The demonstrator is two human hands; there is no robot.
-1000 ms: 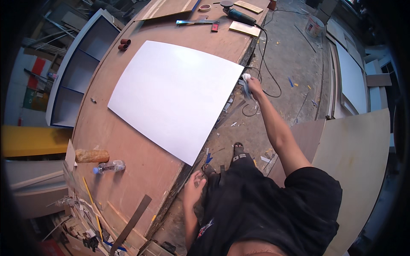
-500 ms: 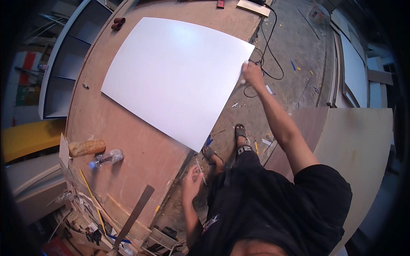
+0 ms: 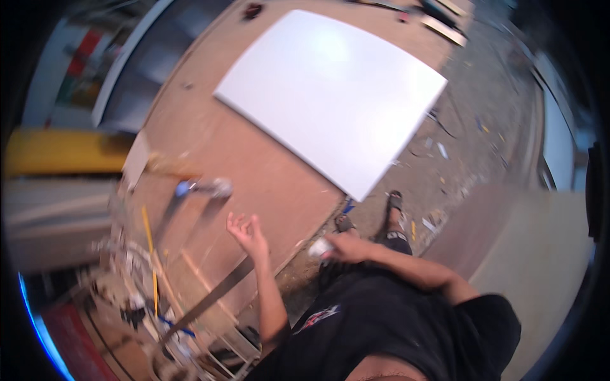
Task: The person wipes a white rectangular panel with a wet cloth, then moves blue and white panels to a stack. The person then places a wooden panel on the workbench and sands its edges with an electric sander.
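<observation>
We look down on a bench (image 3: 279, 171) with a smooth white panel (image 3: 333, 95) lying flat on its far part. The panel's right side runs out over the bench's edge, and its nearest corner points toward the wearer's sandals (image 3: 395, 202) on the floor (image 3: 464, 136).

We see the right hand (image 3: 349, 247) drawn in before the body, well apart from the panel, just short of its nearest corner. Its fingers are closed around a white wad (image 3: 319, 247) that shows a pinkish patch; owing to blur, we cannot tell whether the wad is cloth or paper.

The left hand (image 3: 249, 236) is raised over the near part of the bench, palm up and holding nothing. Its fingers are spread and loosely curled.

Beyond the left hand we find a clear bottle (image 3: 216, 187) with a blue cap, lying on its side, and behind it a blurred tan roll (image 3: 168, 166). Below this hand a dark strip (image 3: 213, 295) slants across the bench's near end, with a thin yellow strip (image 3: 151, 254) farther left.

At the upper left we note a blue-edged shelf unit (image 3: 155, 60); at the right, a pale board (image 3: 540, 247) stands beside the wearer.
</observation>
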